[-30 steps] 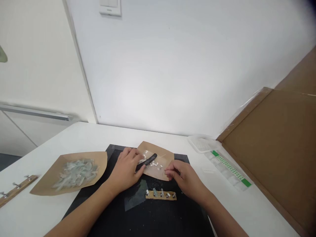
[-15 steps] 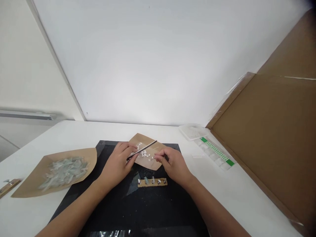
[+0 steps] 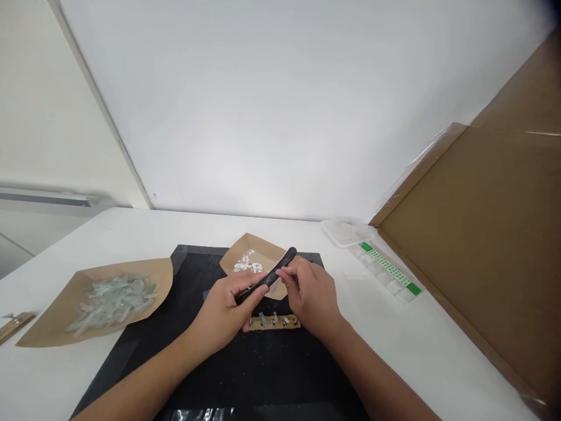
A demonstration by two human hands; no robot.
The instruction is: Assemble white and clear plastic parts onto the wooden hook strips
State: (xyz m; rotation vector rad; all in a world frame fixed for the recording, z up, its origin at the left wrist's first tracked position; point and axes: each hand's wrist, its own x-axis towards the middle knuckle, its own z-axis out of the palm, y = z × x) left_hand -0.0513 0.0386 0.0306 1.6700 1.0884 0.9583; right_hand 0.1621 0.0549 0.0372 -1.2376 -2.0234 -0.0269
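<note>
My left hand (image 3: 228, 307) is closed on a slim black tool (image 3: 272, 273) that slants up to the right over the black mat (image 3: 184, 351). My right hand (image 3: 309, 292) pinches its fingertips together right beside the tool's upper part; what they hold is too small to see. Just below both hands lies a small wooden strip (image 3: 274, 322) with several metal pegs and a pale green piece standing in it. Behind the hands a brown paper sheet (image 3: 258, 251) carries several small white pieces (image 3: 246, 265).
A larger brown paper tray (image 3: 162, 272) with a heap of pale green glassy shards (image 3: 111, 294) lies at the left. Another wooden strip (image 3: 12, 325) sits at the far left edge. A clear plastic container (image 3: 346, 231), a green-marked strip (image 3: 388, 268) and a big cardboard panel (image 3: 477, 234) stand at the right.
Both hands drew back from the white pieces toward me and came together above the wooden strip. The black tool lifted off the paper and now meets my right fingertips.
</note>
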